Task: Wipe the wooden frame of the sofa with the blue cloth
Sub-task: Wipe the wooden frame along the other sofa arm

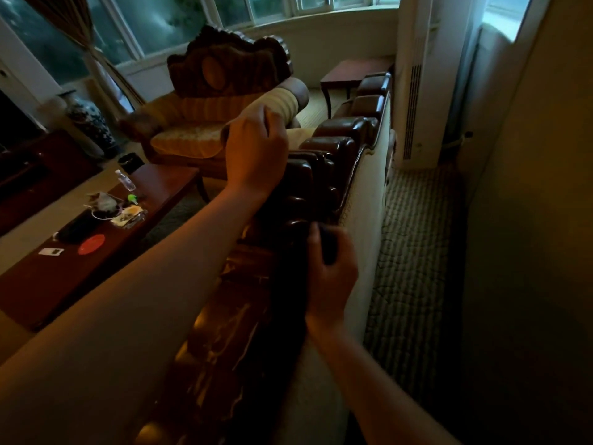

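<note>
The sofa's dark carved wooden frame (333,146) runs from the bottom centre up to the right, its lower stretch showing streaks. My right hand (332,268) grips a dark bunched cloth (328,244) that looks like the blue cloth in this dim light. It presses the cloth against the frame's top rail. My left hand (256,149) reaches over the front side of the frame, back of the hand towards me and fingers curled downward. Its fingertips are hidden, so I cannot tell whether it holds anything.
A carved armchair (221,91) with yellow cushions stands ahead. A low wooden table (167,184) at the left carries a bottle (125,180), a red disc (91,244) and small clutter. A side table (349,73) and a white floor unit (417,81) stand at the far right. Patterned carpet (414,239) lies behind the sofa.
</note>
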`<state>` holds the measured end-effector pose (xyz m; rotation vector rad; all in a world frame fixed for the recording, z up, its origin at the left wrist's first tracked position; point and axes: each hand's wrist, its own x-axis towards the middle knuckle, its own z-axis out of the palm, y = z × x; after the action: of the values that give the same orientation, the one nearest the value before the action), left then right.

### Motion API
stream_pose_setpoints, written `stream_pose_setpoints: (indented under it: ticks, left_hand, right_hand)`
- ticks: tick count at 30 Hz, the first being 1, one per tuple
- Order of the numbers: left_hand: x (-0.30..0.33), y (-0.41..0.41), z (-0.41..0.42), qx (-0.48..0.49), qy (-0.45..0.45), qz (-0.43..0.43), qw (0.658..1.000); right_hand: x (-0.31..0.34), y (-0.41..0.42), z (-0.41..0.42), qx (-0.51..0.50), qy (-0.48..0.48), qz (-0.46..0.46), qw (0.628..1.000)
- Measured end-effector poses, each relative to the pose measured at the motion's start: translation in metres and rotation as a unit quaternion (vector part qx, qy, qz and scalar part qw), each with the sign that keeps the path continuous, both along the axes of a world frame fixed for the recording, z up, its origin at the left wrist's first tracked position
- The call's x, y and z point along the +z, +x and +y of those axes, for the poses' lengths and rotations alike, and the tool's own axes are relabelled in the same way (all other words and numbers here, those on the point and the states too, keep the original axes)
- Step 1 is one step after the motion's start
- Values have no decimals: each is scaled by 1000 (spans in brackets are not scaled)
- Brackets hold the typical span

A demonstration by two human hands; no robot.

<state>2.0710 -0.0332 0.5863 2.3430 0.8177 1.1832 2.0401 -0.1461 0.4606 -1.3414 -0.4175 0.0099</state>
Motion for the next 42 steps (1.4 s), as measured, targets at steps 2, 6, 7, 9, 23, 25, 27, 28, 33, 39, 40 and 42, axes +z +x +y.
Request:
stream_pose_setpoints:
  ticks: [2,6,7,9,23,25,27,28,33,39,40,42]
  left_hand:
    - [-10,-22,-6,-1,-33,23,999]
    - [-41,-76,-5,64,-80,65,993]
    - [-47,-88,-5,80,-96,67,990]
    - [-58,-105,-7,91,-144,64,983]
    - [-61,-114,-30,54,-178,47,981]
    - [-61,-114,-29,63,-204,36,976]
    - [-62,-115,-27,59,-216,36,974]
    - [-62,-116,-26,59,-224,31,972]
    - [-61,-118,-21,61,-295,-65,951]
    - [-62,-127,-14,99,-337,-226,909]
    - [-63,-130,-14,102,-353,-245,897]
    - [-64,-138,-15,99,-343,-250,900]
  right_hand:
    - [6,30,13,-27,-28,8,999]
    - [2,86,34,40,-58,155,985]
    - [-3,86,34,47,-74,164,983]
    - [-15,67,26,60,-84,163,981]
    - [32,-14,8,-95,-24,-138,986]
    - [29,-11,7,-88,-27,-101,991]
    - [28,0,4,-48,-25,-2,999]
    - [28,5,3,-33,-22,49,998]
    - [39,-17,-4,-107,-47,-165,979]
    - [96,3,40,-79,-296,-529,791]
    - [108,18,50,-79,-345,-508,785]
    - [133,45,63,-71,-425,-433,791]
